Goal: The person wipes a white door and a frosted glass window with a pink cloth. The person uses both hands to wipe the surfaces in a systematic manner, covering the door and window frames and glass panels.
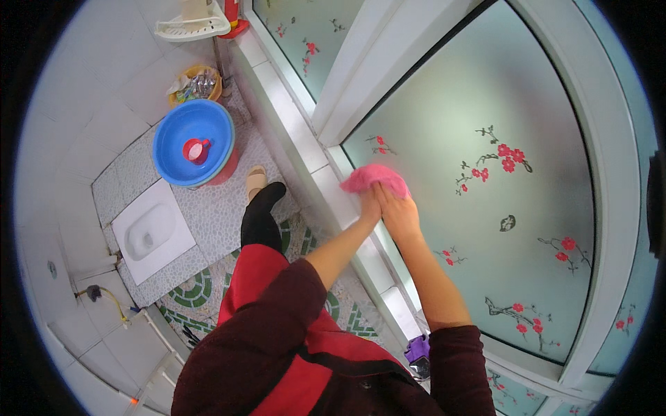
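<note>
Side by side, my left hand and my right hand grip a pink cloth. Both hands are closed, and the cloth partly hides their fingertips. They are at the lower frame of a frosted glass panel printed with red blossoms and dark branches. Below the panel runs a white-tiled ledge. Whether the cloth touches the frame or the glass I cannot tell.
On the left, a blue basin holds a red scoop, with a squat toilet nearby. A yellow bin of rubbish stands behind the basin. A purple object lies by the ledge near my right arm.
</note>
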The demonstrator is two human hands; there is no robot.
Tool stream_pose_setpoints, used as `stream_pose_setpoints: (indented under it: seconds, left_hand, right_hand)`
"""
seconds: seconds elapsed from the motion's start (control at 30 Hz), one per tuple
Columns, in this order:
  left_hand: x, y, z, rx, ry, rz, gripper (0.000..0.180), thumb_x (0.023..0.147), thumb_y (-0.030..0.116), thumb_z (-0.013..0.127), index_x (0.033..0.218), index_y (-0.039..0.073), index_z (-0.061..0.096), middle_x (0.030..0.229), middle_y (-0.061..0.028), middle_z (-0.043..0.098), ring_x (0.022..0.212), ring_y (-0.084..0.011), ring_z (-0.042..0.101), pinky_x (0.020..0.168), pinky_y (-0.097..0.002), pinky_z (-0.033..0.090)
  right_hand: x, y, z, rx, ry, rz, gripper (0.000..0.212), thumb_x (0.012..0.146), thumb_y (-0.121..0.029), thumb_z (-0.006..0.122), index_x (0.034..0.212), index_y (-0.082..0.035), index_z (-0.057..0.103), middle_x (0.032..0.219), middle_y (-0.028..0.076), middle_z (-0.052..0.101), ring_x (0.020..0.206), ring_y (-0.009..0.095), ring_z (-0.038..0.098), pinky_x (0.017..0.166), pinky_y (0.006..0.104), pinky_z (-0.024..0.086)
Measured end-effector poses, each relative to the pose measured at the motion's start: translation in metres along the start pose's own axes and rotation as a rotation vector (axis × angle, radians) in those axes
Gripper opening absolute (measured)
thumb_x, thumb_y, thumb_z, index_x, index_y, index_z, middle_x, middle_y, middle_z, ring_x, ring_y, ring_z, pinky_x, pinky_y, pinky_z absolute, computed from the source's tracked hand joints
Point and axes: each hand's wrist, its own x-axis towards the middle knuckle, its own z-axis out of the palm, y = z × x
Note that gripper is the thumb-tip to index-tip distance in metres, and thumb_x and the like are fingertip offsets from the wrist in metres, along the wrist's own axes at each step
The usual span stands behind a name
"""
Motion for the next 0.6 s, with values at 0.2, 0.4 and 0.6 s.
stream_pose_setpoints:
  seconds: [0.2, 0.4, 0.6]
  left_hand:
    - [-0.029, 0.101, 0.011, 0.096, -0.177, 0.08, 0.033, 0.099, 0.022, 0.039, 0.119, 0.001, 0.056, 0.119, -0.0242, 0.057, 0.115, -0.0398, 0.049, 0.097, -0.0477, 0.036]
    - [0.033, 0.194, 0.03, 0.278, -0.077, 0.568, 0.033, 0.094, 0.017, 0.043, 0.119, -0.002, 0.054, 0.123, -0.0266, 0.053, 0.114, -0.0459, 0.045, 0.097, -0.055, 0.029]
    - [0.023, 0.255, 0.044, 0.177, -0.095, 0.776, 0.035, 0.09, 0.014, 0.047, 0.12, -0.002, 0.054, 0.121, -0.0248, 0.053, 0.113, -0.0442, 0.045, 0.096, -0.0531, 0.03]
  right_hand:
    - [-0.042, 0.015, -0.073, 0.046, 0.19, 0.125, 0.046, 0.082, -0.01, 0.053, 0.128, -0.011, 0.058, 0.119, 0.008, 0.063, 0.111, 0.024, 0.058, 0.097, 0.0362, 0.044]
    - [-0.004, 0.03, -0.195, -0.155, 0.429, 0.312, 0.041, 0.079, -0.012, 0.059, 0.12, -0.011, 0.062, 0.117, 0.004, 0.065, 0.105, 0.022, 0.062, 0.087, 0.0358, 0.049]
    - [-0.028, 0.045, -0.226, -0.201, 0.577, 0.328, 0.041, 0.078, -0.014, 0.06, 0.119, -0.009, 0.062, 0.114, 0.007, 0.065, 0.107, 0.026, 0.06, 0.093, 0.041, 0.045]
